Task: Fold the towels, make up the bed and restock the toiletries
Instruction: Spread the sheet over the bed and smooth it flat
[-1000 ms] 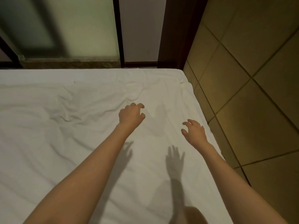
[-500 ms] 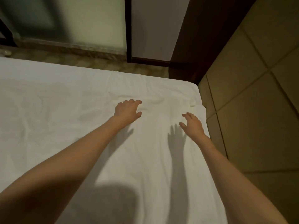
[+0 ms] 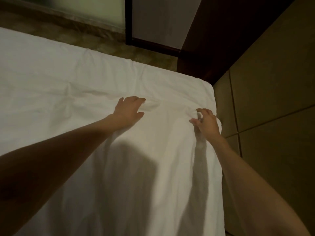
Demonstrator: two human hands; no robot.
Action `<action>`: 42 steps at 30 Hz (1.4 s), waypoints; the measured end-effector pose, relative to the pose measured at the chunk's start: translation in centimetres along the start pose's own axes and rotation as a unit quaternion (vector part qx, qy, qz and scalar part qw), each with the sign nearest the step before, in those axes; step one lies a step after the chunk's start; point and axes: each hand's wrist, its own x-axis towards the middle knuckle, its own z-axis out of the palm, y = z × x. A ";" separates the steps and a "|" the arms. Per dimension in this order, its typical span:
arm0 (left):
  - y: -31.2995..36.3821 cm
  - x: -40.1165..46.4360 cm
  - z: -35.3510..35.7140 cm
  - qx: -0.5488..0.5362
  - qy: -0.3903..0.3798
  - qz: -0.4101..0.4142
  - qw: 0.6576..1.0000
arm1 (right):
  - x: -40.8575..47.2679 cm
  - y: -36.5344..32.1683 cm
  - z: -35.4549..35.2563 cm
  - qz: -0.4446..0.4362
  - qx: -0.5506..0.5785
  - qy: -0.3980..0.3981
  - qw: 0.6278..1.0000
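A white bed sheet (image 3: pixel 85 86) covers the bed and is creased near the far right corner. My left hand (image 3: pixel 128 110) lies on the sheet a little in from that corner, and a bunched fold sits between its fingers and thumb. My right hand (image 3: pixel 207 122) is at the bed's right edge, with its curled fingers and thumb pinching a small ridge of the sheet. Both forearms reach out over the bed and cast shadows on the cloth.
Tan floor tiles (image 3: pixel 272 103) run along the bed's right side. A dark wooden post (image 3: pixel 204 40) stands just past the far corner, with a dark-framed panel (image 3: pixel 153 23) and a frosted glass pane (image 3: pixel 102 9) behind the bed.
Both hands have moved forward toward the far right corner and come down onto the sheet. They hovered above it before; now the cloth bunches under their fingers.
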 end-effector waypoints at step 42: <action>-2.4 -15.1 -13.3 0.069 -0.077 0.077 0.992 | -16.0 -4.2 -9.9 -0.024 -0.097 0.004 0.995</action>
